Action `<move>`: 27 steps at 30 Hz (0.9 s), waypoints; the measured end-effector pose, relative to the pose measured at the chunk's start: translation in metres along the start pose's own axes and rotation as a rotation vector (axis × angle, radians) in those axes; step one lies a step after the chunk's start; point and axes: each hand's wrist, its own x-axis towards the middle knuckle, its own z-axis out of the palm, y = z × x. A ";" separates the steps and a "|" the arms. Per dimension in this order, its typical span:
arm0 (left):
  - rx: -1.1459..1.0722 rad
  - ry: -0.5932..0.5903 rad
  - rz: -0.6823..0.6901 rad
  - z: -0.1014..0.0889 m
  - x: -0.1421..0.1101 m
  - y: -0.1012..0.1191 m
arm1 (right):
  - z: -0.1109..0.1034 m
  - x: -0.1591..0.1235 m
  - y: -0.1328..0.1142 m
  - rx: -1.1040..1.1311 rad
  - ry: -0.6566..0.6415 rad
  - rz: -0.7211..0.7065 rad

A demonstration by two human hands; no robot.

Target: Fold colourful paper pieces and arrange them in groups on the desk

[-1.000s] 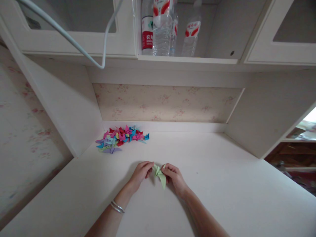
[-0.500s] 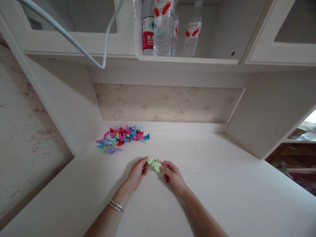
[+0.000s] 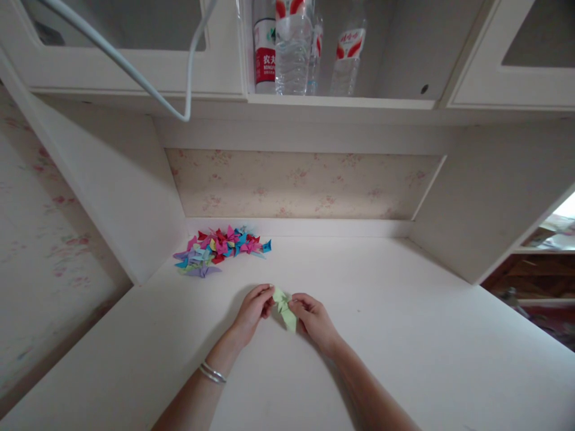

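Note:
A light green folded paper crane (image 3: 286,310) is held just above the white desk, between my two hands. With thumb and fingers, my left hand (image 3: 255,311) pinches its upper left end. On the other side my right hand (image 3: 317,320) grips the paper near its middle right edge, fingers curled. One pointed green flap hangs down toward me between the hands. Farther off to the left lies a pile of colourful folded paper cranes (image 3: 224,245), in pink, red, blue, purple and yellow.
The white desk (image 3: 404,335) has side panels and a low back ledge. Overhead, an open cabinet shelf (image 3: 386,102) holds several plastic bottles (image 3: 293,57). A white bent tube (image 3: 135,78) hangs across the upper left. Cluttered shelves (image 3: 539,275) stand at far right.
The green paper has turned, so one flap now points down toward me. My right hand's grip has shifted from its right tip toward the middle. The view has tilted slightly.

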 end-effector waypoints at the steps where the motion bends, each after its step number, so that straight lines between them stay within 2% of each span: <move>1: 0.007 0.011 -0.004 0.000 0.000 0.000 | 0.000 0.000 0.000 -0.002 0.020 -0.001; 6: -0.005 0.033 -0.009 -0.001 0.000 -0.001 | -0.003 0.002 0.001 0.046 0.148 -0.016; 9: -0.007 0.021 0.003 -0.001 -0.001 0.000 | -0.016 0.011 0.000 0.069 0.226 -0.017; 11: 0.006 0.002 0.003 -0.001 -0.002 0.001 | -0.031 0.024 -0.003 -0.001 0.261 -0.033; 14: 0.032 -0.014 0.001 0.000 -0.003 0.002 | -0.058 0.054 -0.010 -0.179 0.290 -0.059; 19: 0.077 0.006 -0.040 0.002 -0.002 0.000 | -0.099 0.112 -0.017 -0.296 0.328 -0.041; 22: 0.133 0.034 -0.073 0.003 -0.001 0.001 | -0.113 0.144 -0.014 -0.359 0.355 -0.039; 27: 0.192 0.050 -0.077 0.004 0.002 0.000 | -0.120 0.191 -0.005 -0.486 0.372 -0.059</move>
